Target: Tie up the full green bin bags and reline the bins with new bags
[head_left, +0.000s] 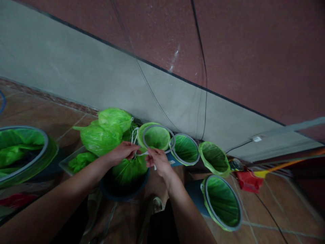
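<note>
A green bin bag [130, 169], gathered at its neck, sits in a dark blue bin [124, 198] below my hands. White string [142, 154] runs from the neck of the bag. My left hand [126, 150] pinches the string on the left side. On the other side my right hand [157, 160] has its fingers closed on the string too, and a white end hangs beneath them. More white string loops [135, 135] rise just behind my left hand. The exact wrap of the string around the neck is partly hidden by my fingers.
Stuffed green bags [106, 132] lie against the wall at left, beside a tray [66, 164]. Lined bins stand at far left [48, 142], behind my hands [167, 135], and at right [240, 203]. A red dustpan [248, 182] and black cables [203, 57] are farther right.
</note>
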`<control>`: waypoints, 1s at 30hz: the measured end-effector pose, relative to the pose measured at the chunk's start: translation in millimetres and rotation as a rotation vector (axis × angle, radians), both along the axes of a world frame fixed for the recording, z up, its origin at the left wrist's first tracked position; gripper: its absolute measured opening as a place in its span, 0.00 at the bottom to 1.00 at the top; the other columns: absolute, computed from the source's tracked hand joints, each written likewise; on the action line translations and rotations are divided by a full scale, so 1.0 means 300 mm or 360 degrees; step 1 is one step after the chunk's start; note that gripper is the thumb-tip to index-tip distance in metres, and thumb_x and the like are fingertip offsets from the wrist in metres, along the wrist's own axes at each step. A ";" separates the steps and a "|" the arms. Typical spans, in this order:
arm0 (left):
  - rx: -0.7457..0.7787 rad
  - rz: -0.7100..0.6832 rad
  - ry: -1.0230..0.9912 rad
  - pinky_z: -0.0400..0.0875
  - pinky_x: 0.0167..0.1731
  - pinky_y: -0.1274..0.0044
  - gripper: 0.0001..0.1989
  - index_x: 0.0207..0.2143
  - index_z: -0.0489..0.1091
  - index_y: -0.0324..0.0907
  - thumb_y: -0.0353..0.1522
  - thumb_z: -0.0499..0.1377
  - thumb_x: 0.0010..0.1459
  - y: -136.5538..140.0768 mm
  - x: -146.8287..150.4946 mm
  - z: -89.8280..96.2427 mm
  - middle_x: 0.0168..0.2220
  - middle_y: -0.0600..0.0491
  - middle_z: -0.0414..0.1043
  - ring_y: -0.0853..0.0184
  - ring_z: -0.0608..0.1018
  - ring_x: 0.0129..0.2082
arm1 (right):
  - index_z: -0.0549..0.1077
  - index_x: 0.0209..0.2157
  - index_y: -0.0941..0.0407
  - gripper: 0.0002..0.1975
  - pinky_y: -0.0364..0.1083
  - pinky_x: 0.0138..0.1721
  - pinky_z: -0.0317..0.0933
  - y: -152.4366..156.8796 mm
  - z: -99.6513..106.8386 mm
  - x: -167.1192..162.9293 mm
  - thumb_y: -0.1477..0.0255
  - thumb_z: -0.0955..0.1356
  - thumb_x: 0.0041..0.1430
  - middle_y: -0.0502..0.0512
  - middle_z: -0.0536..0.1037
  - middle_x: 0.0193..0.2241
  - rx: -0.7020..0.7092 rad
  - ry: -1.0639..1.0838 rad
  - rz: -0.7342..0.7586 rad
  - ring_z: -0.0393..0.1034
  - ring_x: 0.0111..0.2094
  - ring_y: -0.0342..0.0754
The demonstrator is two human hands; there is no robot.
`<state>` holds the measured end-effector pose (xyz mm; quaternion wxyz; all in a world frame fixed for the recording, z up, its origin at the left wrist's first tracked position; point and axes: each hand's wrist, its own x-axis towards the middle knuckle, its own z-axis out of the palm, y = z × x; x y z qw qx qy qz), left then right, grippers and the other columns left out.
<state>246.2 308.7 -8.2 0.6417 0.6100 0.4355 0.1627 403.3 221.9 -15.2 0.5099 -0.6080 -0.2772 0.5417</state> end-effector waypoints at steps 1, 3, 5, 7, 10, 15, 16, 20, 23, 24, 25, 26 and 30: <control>-0.0081 0.0015 -0.0065 0.55 0.18 0.79 0.20 0.22 0.70 0.38 0.48 0.58 0.50 -0.005 0.006 0.000 0.13 0.58 0.61 0.74 0.61 0.15 | 0.69 0.23 0.57 0.21 0.38 0.14 0.51 -0.001 0.011 -0.005 0.53 0.71 0.47 0.45 0.68 0.15 0.0026 -0.0021 0.0031 0.57 0.12 0.37; -0.0181 0.0060 -0.0140 0.55 0.18 0.79 0.23 0.20 0.67 0.39 0.50 0.59 0.49 -0.011 0.012 0.000 0.14 0.58 0.61 0.75 0.62 0.15 | 0.67 0.21 0.57 0.21 0.37 0.13 0.45 -0.002 0.028 -0.009 0.53 0.70 0.50 0.43 0.65 0.14 0.0099 -0.0115 0.0085 0.51 0.12 0.35; -0.0202 0.0054 -0.0190 0.58 0.19 0.79 0.22 0.20 0.64 0.40 0.49 0.60 0.49 -0.012 0.013 0.004 0.16 0.58 0.62 0.74 0.64 0.17 | 0.66 0.20 0.57 0.21 0.37 0.13 0.42 -0.002 0.035 -0.008 0.54 0.69 0.52 0.43 0.63 0.14 0.0163 -0.0174 0.0126 0.50 0.13 0.34; -0.0176 -0.0066 -0.0215 0.61 0.22 0.79 0.17 0.23 0.67 0.39 0.45 0.61 0.48 -0.012 0.011 0.008 0.18 0.58 0.65 0.73 0.66 0.19 | 0.66 0.20 0.57 0.21 0.37 0.14 0.43 -0.003 0.035 -0.007 0.55 0.69 0.53 0.43 0.63 0.14 0.0200 -0.0203 0.0178 0.50 0.14 0.35; -0.0048 -0.0425 -0.0217 0.63 0.26 0.79 0.13 0.30 0.72 0.38 0.38 0.62 0.44 -0.011 0.010 0.007 0.25 0.55 0.71 0.72 0.69 0.23 | 0.69 0.21 0.57 0.20 0.37 0.16 0.46 -0.004 0.036 -0.013 0.55 0.69 0.54 0.44 0.65 0.16 0.0274 -0.0209 0.0266 0.53 0.16 0.35; 0.0280 -0.0655 -0.0055 0.63 0.27 0.79 0.18 0.28 0.73 0.38 0.45 0.55 0.54 -0.017 0.014 -0.020 0.23 0.55 0.70 0.71 0.69 0.23 | 0.74 0.26 0.58 0.23 0.38 0.21 0.56 0.002 0.047 -0.024 0.51 0.67 0.55 0.50 0.73 0.23 0.0363 0.0029 0.0160 0.61 0.20 0.37; 0.0333 -0.0624 -0.0004 0.63 0.26 0.79 0.20 0.26 0.72 0.38 0.46 0.54 0.55 -0.017 0.014 -0.025 0.21 0.55 0.69 0.71 0.69 0.22 | 0.75 0.29 0.58 0.24 0.38 0.21 0.58 0.003 0.046 -0.024 0.50 0.66 0.55 0.52 0.75 0.27 0.0327 0.0093 0.0084 0.63 0.21 0.38; 0.0398 -0.0521 0.0016 0.61 0.24 0.79 0.20 0.24 0.69 0.39 0.45 0.52 0.56 -0.014 0.016 -0.040 0.17 0.56 0.65 0.71 0.68 0.20 | 0.74 0.39 0.56 0.20 0.38 0.19 0.57 0.001 0.021 -0.026 0.54 0.66 0.57 0.54 0.76 0.38 0.0061 0.0107 -0.0049 0.67 0.21 0.38; 0.0336 -0.0512 -0.0070 0.61 0.24 0.79 0.20 0.23 0.68 0.39 0.45 0.52 0.56 -0.008 0.014 -0.047 0.18 0.57 0.64 0.71 0.67 0.20 | 0.71 0.40 0.56 0.12 0.38 0.17 0.55 -0.009 -0.002 -0.034 0.64 0.66 0.56 0.51 0.75 0.33 -0.0010 -0.0015 0.0312 0.67 0.19 0.38; 0.0317 -0.0497 -0.0074 0.61 0.24 0.79 0.20 0.23 0.68 0.39 0.46 0.52 0.56 -0.006 0.013 -0.048 0.18 0.56 0.64 0.71 0.67 0.20 | 0.71 0.40 0.56 0.11 0.38 0.17 0.55 -0.012 -0.008 -0.037 0.67 0.65 0.56 0.49 0.75 0.31 -0.0004 -0.0074 0.0445 0.66 0.19 0.38; 0.0297 -0.0475 -0.0066 0.62 0.23 0.79 0.20 0.22 0.68 0.39 0.46 0.52 0.56 -0.004 0.012 -0.050 0.18 0.56 0.65 0.71 0.67 0.20 | 0.70 0.39 0.56 0.10 0.38 0.18 0.55 -0.014 -0.012 -0.038 0.68 0.65 0.56 0.48 0.74 0.30 0.0003 -0.0144 0.0551 0.66 0.19 0.38; 0.0274 -0.0448 -0.0049 0.62 0.24 0.79 0.20 0.22 0.68 0.40 0.46 0.52 0.55 -0.003 0.011 -0.050 0.18 0.56 0.65 0.71 0.68 0.20 | 0.69 0.38 0.56 0.08 0.38 0.18 0.55 -0.015 -0.015 -0.037 0.69 0.64 0.56 0.48 0.73 0.29 0.0008 -0.0224 0.0624 0.65 0.19 0.38; 0.0233 -0.0340 0.0012 0.63 0.24 0.79 0.17 0.23 0.68 0.40 0.43 0.52 0.54 -0.002 0.011 -0.051 0.17 0.57 0.65 0.71 0.69 0.20 | 0.70 0.31 0.57 0.03 0.39 0.23 0.53 -0.012 -0.021 -0.015 0.74 0.65 0.56 0.44 0.68 0.22 0.0049 -0.0729 0.0734 0.61 0.21 0.38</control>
